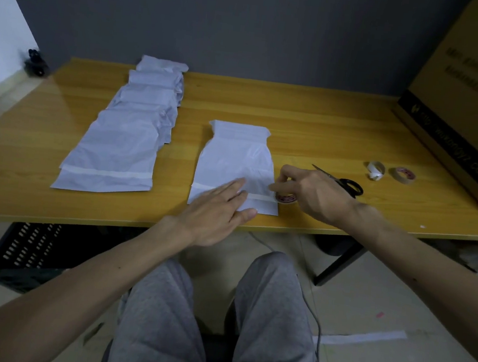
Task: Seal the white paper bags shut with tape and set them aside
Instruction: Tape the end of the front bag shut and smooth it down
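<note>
**Tape roll held at the bag's edge**

The right hand (315, 194) pinches a small tape roll (285, 198) just beside the right edge of a white paper bag (237, 157). A tape strip (259, 197) crosses the bag's folded end. The left hand (217, 211) lies flat with straight fingers, pressing that end onto the wooden table (297, 113). Taped bags (127, 141) overlap at the left, and scissors (345, 183) lie behind the right hand

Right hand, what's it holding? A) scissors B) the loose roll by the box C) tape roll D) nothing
C: the right hand grips the tape roll at the right edge of the bag, with a strip run across the bag; the scissors lie on the table beyond it.
</note>
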